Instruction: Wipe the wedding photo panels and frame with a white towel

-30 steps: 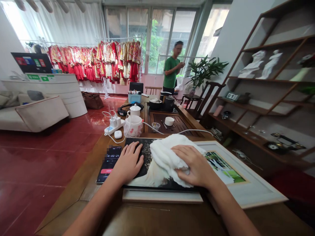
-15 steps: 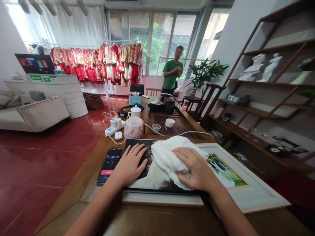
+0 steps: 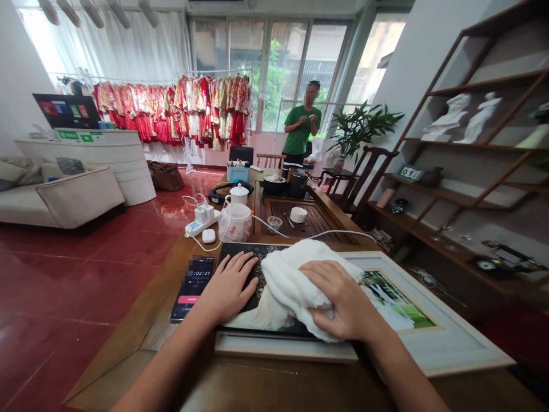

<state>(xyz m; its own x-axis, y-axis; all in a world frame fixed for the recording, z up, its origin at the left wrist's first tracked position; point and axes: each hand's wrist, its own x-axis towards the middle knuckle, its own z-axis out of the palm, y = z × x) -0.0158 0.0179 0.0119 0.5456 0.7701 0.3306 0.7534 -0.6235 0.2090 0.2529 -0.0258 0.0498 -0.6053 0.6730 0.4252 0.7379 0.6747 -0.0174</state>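
My right hand [image 3: 343,297] is closed over a bunched white cloth [image 3: 295,274], which lies on a dark photo panel [image 3: 240,248]. The cloth covers much of the panel's right half; a pale dress shows on the picture below it. Fingers apart, my left hand [image 3: 231,286] rests flat on the panel's left side. Beneath the panel is a pale frame [image 3: 285,348], of which only the front edge shows. A larger white-framed picture [image 3: 461,340] extends to the right, partly hidden by my right hand and the cloth.
Left of the panel lies a phone [image 3: 191,292] with a timer. Behind it stand a power strip [image 3: 198,226], an earbud case [image 3: 209,236], a pink-patterned pot [image 3: 235,223] and a white cup [image 3: 298,214]. A cable crosses the table. A person [image 3: 302,126] in green stands farther back.
The right hand and cloth have shifted slightly toward me on the panel. My left hand stays in place on it. The whole view has moved a little.
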